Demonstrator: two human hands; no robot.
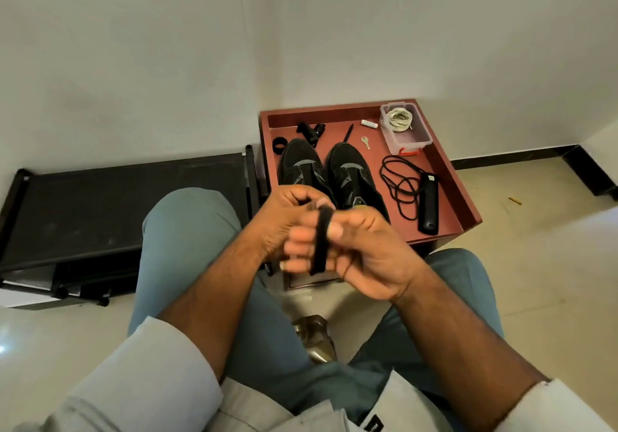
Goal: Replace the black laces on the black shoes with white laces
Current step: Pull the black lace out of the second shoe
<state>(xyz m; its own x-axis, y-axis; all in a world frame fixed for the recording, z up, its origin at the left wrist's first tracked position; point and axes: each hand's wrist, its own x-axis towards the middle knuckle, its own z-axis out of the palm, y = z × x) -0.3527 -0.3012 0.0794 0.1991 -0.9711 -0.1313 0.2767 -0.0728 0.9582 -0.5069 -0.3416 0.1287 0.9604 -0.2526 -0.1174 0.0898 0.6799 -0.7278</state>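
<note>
A shallow reddish-brown wooden tray point(466, 197) with raised walls sits on the floor in the corner, and it holds nearly everything in play. Side by side in its near left part stand the two black mesh shoes with grey side stripes point(329, 172), toes pointing away, their heels hidden behind the hands. At the tray's far right corner is a clear plastic box with a red clip point(406, 140), lid off, and inside it lies a coil of white laces point(399, 120). Just beside the shoes on the right, a loose black lace point(401, 182) lies in tangled loops on the tray floor, touching a long black plastic handle-shaped object point(430, 204); a pale label on its upper end is too small to read. Also in the tray are a small brass key point(365, 142), a white cylinder point(369, 124) with print too blurred to make out, a black ring point(279, 145), a black clip-like fitting point(311, 131) and a thin black pointed stick point(347, 133). In front of the tray, above the knees, the right hand point(364, 254) has a second black lace wound into a flat band point(321, 239) around its extended fingers, while the left hand point(287, 217) is curled closed, pinching that band's upper end between thumb and fingertips. A small black tag point(373, 424) at the bottom edge carries white lettering cut off by the frame.
</note>
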